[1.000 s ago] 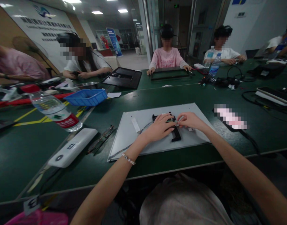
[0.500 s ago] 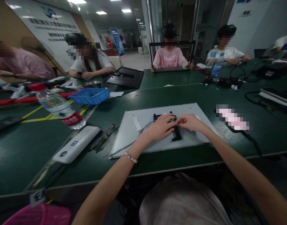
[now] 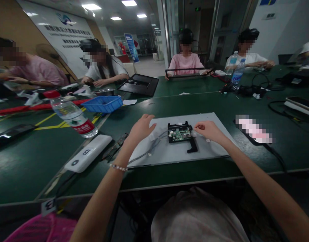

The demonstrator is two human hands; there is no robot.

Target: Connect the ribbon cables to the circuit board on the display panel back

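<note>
A white panel point(image 3: 157, 158) lies flat on the green table. On it rests a black bracket point(image 3: 193, 145) that holds a green circuit board point(image 3: 179, 134). Grey cables point(image 3: 150, 149) run from the board's left side to the panel's lower left. My left hand point(image 3: 142, 129) is over the panel's left edge, fingers apart, with nothing in it. Beside the board's right end, my right hand point(image 3: 206, 129) has its fingers pinched together; what they hold, if anything, is too small to make out.
To the left are a white power bank point(image 3: 89, 154), glasses point(image 3: 115, 147), a water bottle point(image 3: 75, 117) and a blue tray point(image 3: 102, 105). A phone point(image 3: 254, 129) with a cable lies right. Across the table, a person holds a black frame point(image 3: 188, 70); others sit nearby.
My left hand has moved left off the circuit board, which now shows. My right hand remains beside the board. The person opposite has lowered the black frame. The whole view has shifted slightly.
</note>
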